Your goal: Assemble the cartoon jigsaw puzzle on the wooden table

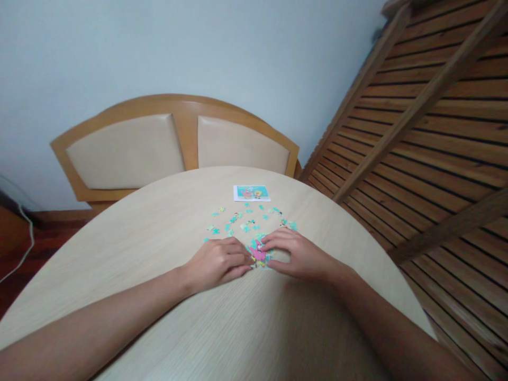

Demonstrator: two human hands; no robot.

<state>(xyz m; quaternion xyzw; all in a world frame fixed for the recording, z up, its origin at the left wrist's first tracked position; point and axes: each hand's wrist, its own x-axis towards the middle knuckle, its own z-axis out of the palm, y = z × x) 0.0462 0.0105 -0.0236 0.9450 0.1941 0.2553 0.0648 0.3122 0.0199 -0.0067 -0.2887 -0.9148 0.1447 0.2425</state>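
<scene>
A partly joined jigsaw puzzle (259, 254) with a pink starfish figure lies flat on the table between my two hands. From the left, my left hand (220, 260) rests low on the tabletop, its outstretched fingertips touching the puzzle's left edge. My right hand (296, 253) arches over the right side, thumb apart from the fingers, with fingertips at the puzzle's upper right. Whether a small piece sits under those fingertips is hidden. Just beyond the hands, several loose turquoise jigsaw pieces (216, 230) are scattered.
A reference picture card (252, 193) showing pink and yellow characters lies behind the loose pieces on the round wooden table (159, 233). A padded bench back (127, 151) stands past the far edge. Wooden slats (428, 116) lean at the right. A white cable (29, 238) hangs at left.
</scene>
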